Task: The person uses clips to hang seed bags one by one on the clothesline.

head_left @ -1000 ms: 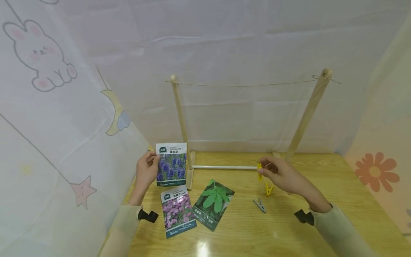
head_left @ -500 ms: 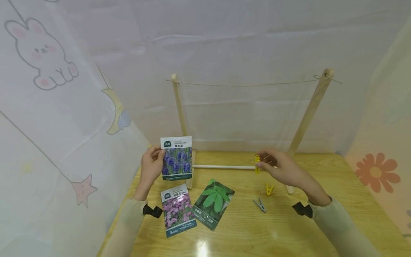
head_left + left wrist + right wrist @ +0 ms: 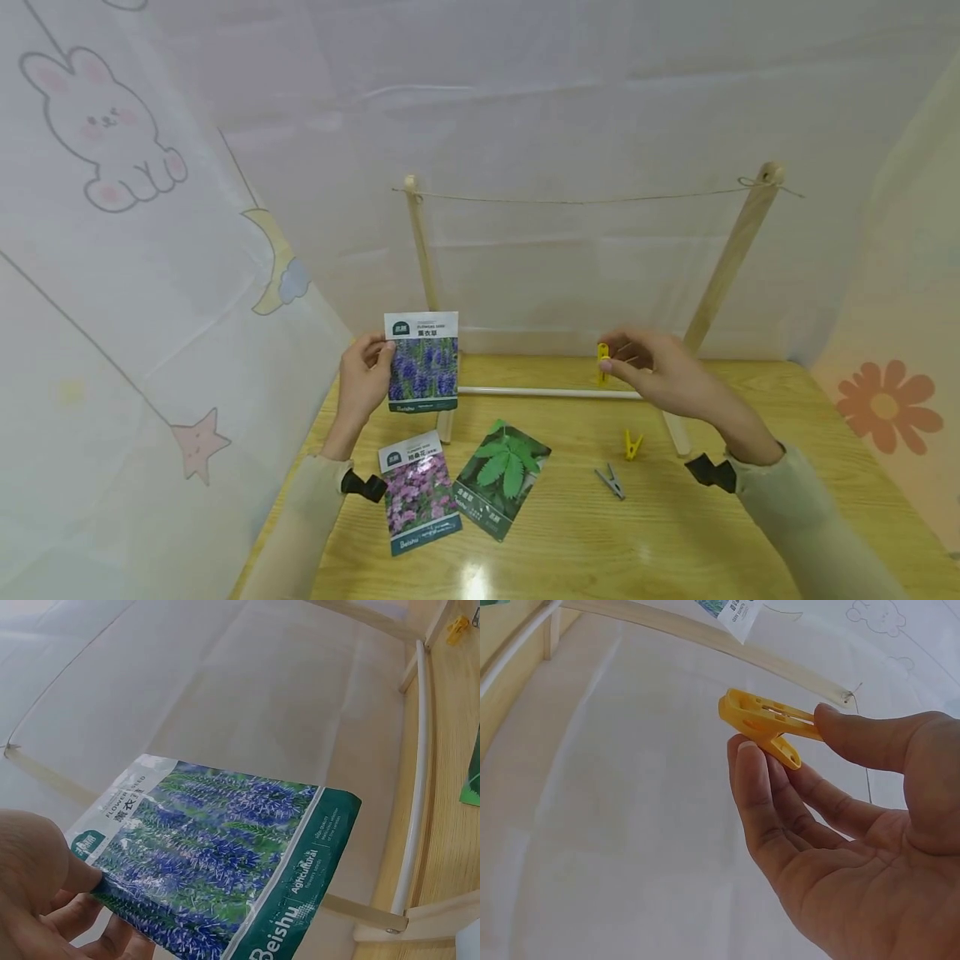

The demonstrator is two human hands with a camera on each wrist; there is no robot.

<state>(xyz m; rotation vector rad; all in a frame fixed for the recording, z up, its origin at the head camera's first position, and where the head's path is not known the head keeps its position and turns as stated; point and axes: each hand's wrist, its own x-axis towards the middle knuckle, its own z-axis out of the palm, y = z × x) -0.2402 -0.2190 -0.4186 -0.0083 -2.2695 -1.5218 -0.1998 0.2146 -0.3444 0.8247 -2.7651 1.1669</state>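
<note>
Compared with the frame one second earlier, both hands are higher: the left hand [image 3: 365, 385] has lifted the blue-flower seed packet [image 3: 422, 362] upward and slightly toward the right hand, and the right hand [image 3: 660, 377] has raised the yellow clothespin [image 3: 602, 360] from level with the white crossbar [image 3: 547, 392] to above it. The left hand grasps the packet at its left edge, thumb on the printed front and fingers curled behind, holding it upright in front of the left wooden post [image 3: 422, 242]. The right hand pinches the yellow clothespin between thumb tip and fingertips; the remaining fingers are loosely extended, and the right wrist view shows the palm open beneath the pin. The string [image 3: 585, 199] runs between the post tops, well above both hands. On the tabletop [image 3: 675, 533] below the left hand lie a pink-flower seed packet [image 3: 418, 492] and a green-leaf seed packet [image 3: 501, 478]. Below the right hand lie a second yellow clothespin [image 3: 633, 444] and a grey clothespin [image 3: 611, 481].
</note>
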